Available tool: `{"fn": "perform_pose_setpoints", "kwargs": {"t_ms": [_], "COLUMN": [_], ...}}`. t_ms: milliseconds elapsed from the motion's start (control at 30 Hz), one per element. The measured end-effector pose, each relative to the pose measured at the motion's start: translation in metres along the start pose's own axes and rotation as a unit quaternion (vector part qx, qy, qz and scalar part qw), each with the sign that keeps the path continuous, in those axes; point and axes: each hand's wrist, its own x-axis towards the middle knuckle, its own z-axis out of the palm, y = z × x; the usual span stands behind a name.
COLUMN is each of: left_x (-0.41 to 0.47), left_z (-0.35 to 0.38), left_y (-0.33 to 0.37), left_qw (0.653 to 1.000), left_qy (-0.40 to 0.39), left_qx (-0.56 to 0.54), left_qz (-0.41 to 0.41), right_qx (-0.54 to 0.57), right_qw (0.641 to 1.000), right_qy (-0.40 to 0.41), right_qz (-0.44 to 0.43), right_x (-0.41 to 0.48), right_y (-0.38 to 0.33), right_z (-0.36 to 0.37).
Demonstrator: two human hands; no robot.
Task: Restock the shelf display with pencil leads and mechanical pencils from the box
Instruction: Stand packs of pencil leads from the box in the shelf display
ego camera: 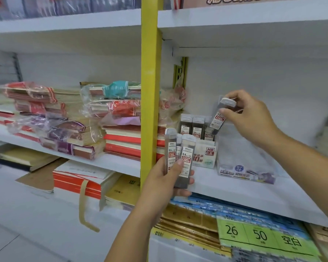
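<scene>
Your left hand [165, 183] was just right of the yellow upright [150, 91], in front of the shelf edge. Its fingers and thumb were curled round a fan of about three pencil lead cases [186, 157], gripped by their lower halves with the white caps up. These looked like slim, hard plastic cases: light and stiff, but smooth enough to slide against one another. A firm wrap low on the bundle seemed right, as a loose one could have let the outer case slip free.

Further right, the HB 0.5 display carton [206, 155] sat on the white shelf [254, 193] with a short row of lead cases [192, 127] standing upright in it. There looked to be room at its right end.

Your right hand [254, 118] pinched a single lead case [217, 121] near its capped top, thumb in front and fingers behind. The case was tilted, its foot down by the standing row, though whether it touched them could not be told. Holding it high left the foot free to drop in, and the leads inside were probably brittle, so a gentle set-down would have suited.

Just beside the carton stood a clear plastic display tray [246, 173]. The supply box was out of view.
</scene>
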Motion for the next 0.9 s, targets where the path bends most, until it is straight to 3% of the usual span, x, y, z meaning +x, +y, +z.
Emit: {"fn": "perform_pose_setpoints", "kwargs": {"t_ms": [133, 233, 500, 600, 667, 767, 900], "left_x": [0.002, 0.002, 0.002, 0.001, 0.000, 0.000, 0.000], "left_z": [0.001, 0.002, 0.003, 0.005, 0.007, 0.010, 0.013], "left_y": [0.004, 0.006, 0.007, 0.007, 0.008, 0.009, 0.009], "left_qw": [1.000, 1.000, 1.000, 1.000, 1.000, 0.999, 0.999], "left_qy": [-0.006, -0.011, -0.015, -0.021, -0.028, -0.036, -0.037], "left_qx": [0.006, 0.010, 0.002, -0.002, -0.002, 0.000, 0.006], "left_qz": [0.007, 0.004, -0.002, -0.003, -0.002, 0.001, -0.003], "right_qx": [-0.149, -0.147, -0.279, -0.195, -0.058, 0.126, 0.154], "right_qw": [0.983, 0.981, 0.958, 0.980, 0.994, 0.964, 0.958], "right_qy": [-0.099, -0.130, -0.065, -0.025, -0.088, -0.221, -0.210], "right_qz": [-0.049, -0.003, -0.003, -0.043, -0.024, 0.077, 0.120], "right_x": [0.012, 0.017, 0.011, -0.011, -0.033, -0.058, -0.059], "right_y": [0.013, 0.020, 0.030, 0.007, -0.016, -0.040, -0.039], "right_z": [0.022, 0.031, 0.033, 0.025, 0.020, 0.019, 0.019]}}
